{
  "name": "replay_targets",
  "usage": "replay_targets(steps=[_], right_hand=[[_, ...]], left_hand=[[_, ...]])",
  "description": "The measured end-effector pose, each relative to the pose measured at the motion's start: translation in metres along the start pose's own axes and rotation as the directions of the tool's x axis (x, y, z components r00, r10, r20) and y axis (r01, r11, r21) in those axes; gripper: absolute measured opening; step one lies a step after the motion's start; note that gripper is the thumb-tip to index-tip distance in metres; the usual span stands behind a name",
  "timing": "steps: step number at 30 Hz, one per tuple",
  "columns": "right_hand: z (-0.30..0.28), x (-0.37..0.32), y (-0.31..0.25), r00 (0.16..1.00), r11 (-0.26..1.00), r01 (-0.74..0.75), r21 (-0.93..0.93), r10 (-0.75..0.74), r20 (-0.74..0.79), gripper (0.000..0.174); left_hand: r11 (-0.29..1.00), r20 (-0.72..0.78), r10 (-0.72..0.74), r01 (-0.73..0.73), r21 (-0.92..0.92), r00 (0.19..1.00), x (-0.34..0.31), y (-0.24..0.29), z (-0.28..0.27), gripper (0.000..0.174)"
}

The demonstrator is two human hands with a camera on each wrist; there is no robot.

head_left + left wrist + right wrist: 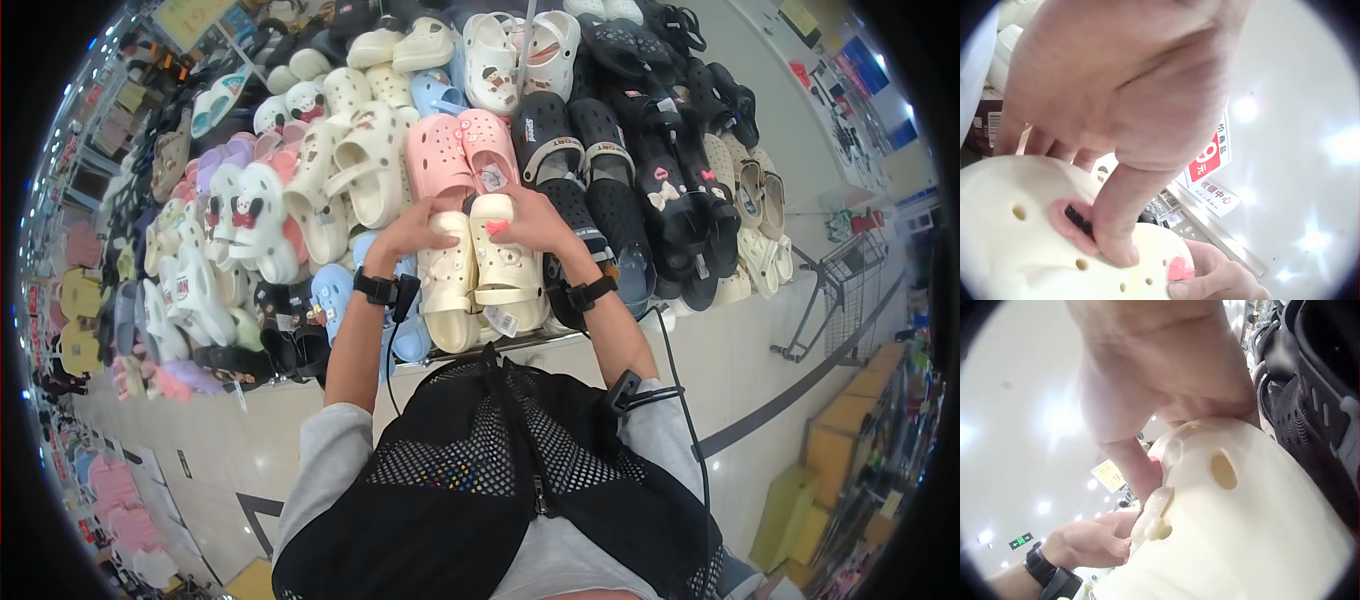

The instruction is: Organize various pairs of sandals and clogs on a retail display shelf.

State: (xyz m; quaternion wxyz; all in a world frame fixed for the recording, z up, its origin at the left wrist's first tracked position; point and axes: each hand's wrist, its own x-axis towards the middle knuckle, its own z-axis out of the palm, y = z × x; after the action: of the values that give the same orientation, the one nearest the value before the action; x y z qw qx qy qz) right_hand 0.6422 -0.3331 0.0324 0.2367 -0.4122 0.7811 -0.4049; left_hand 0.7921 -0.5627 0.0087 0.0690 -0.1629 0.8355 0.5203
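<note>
A pair of cream clogs (pixel 450 275) stands side by side at the display's front edge, toes pointing away from me. My left hand (pixel 415 232) grips the left clog by its toe, thumb on top and the other fingers round the far side. On the right clog (pixel 510 268), my right hand (pixel 538 222) holds the toe the same way, its thumb beside a pink charm (pixel 496 227). A pink-and-black charm (pixel 1075 219) lies next to the left thumb in the left wrist view. A white tag (pixel 501 320) hangs at the right clog's heel.
Pink clogs (pixel 440 160) lie right behind the cream pair. Black sandals (pixel 625 235) crowd the right side, blue clogs (pixel 333 290) and white clogs (pixel 262 215) the left. A thin pole (pixel 524 60) rises behind. A shopping cart (pixel 840 290) stands at the right.
</note>
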Motion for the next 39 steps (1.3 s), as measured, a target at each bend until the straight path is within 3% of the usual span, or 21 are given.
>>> replay_targets(steps=[4, 6, 10, 13, 15, 18, 22, 24, 26, 28, 29, 32, 34, 38, 39], right_hand=[[0.007, 0.000, -0.001, 0.997, 0.991, -0.055, -0.121, 0.048, -0.066, 0.063], [0.009, 0.000, 0.000, 0.995, 0.989, -0.056, -0.139, 0.045, -0.085, 0.063], [0.007, -0.001, 0.004, 0.996, 0.990, -0.074, -0.121, 0.068, -0.053, 0.066], [-0.004, -0.004, 0.000, 0.997, 0.999, 0.028, -0.039, -0.025, 0.069, 0.071], [-0.011, -0.004, -0.002, 0.997, 1.000, 0.023, -0.012, -0.022, 0.072, 0.074], [-0.023, -0.002, -0.006, 0.998, 0.996, 0.001, 0.092, -0.006, 0.060, 0.078], [-0.018, 0.002, -0.002, 0.999, 0.983, -0.031, 0.182, 0.023, 0.042, 0.079], [-0.016, 0.004, -0.001, 0.998, 0.989, -0.009, 0.151, 0.000, 0.057, 0.078], [-0.014, 0.007, -0.002, 0.987, 0.981, -0.132, 0.143, 0.117, 0.110, 0.072], [-0.006, 0.008, 0.008, 0.990, 0.983, -0.120, 0.137, 0.108, 0.094, 0.068], [-0.001, 0.010, 0.013, 0.993, 0.986, -0.103, 0.132, 0.094, 0.077, 0.064], [0.016, 0.011, 0.017, 0.997, 0.997, -0.072, 0.033, 0.073, -0.006, 0.059], [0.021, 0.012, 0.015, 0.996, 0.995, -0.081, -0.052, 0.079, -0.045, 0.067], [0.022, 0.018, 0.022, 0.994, 0.994, -0.100, -0.044, 0.099, -0.036, 0.068], [0.021, 0.020, 0.017, 0.997, 0.996, -0.079, -0.039, 0.078, -0.022, 0.069]], left_hand=[[0.997, -0.149, 0.046, -0.056, -0.060, 0.988, 0.007, -0.008, 0.011, 0.069], [0.999, -0.190, -0.042, 0.046, 0.019, 0.981, 0.007, 0.000, 0.013, 0.066], [0.976, -0.262, -0.021, 0.077, 0.206, 0.965, 0.004, 0.007, 0.018, 0.066], [0.988, -0.167, -0.043, 0.067, 0.140, 0.985, 0.011, 0.005, 0.007, 0.070], [0.991, 0.018, 0.081, -0.078, -0.104, 0.997, 0.007, -0.002, -0.003, 0.074], [0.969, 0.131, 0.204, -0.182, -0.165, 0.970, -0.001, -0.001, -0.008, 0.077], [0.967, 0.149, 0.216, -0.190, -0.173, 0.965, 0.002, -0.010, -0.001, 0.075], [0.992, 0.101, 0.092, -0.082, -0.101, 0.991, -0.001, -0.010, 0.004, 0.076], [0.992, 0.049, 0.099, -0.095, -0.083, 0.994, -0.004, -0.010, 0.005, 0.073], [0.966, -0.111, 0.114, -0.136, -0.221, 0.987, -0.008, -0.001, 0.005, 0.067], [0.965, -0.112, 0.111, -0.134, -0.224, 0.988, -0.009, 0.001, 0.005, 0.067], [0.991, -0.250, 0.068, -0.094, -0.092, 0.966, -0.012, 0.005, 0.009, 0.064], [0.993, -0.333, -0.016, 0.053, 0.101, 0.943, -0.014, 0.011, 0.013, 0.063], [0.977, -0.381, -0.049, 0.124, 0.174, 0.923, -0.014, 0.016, 0.014, 0.064], [0.992, -0.292, 0.020, 0.018, 0.127, 0.956, -0.011, 0.013, 0.007, 0.064]])
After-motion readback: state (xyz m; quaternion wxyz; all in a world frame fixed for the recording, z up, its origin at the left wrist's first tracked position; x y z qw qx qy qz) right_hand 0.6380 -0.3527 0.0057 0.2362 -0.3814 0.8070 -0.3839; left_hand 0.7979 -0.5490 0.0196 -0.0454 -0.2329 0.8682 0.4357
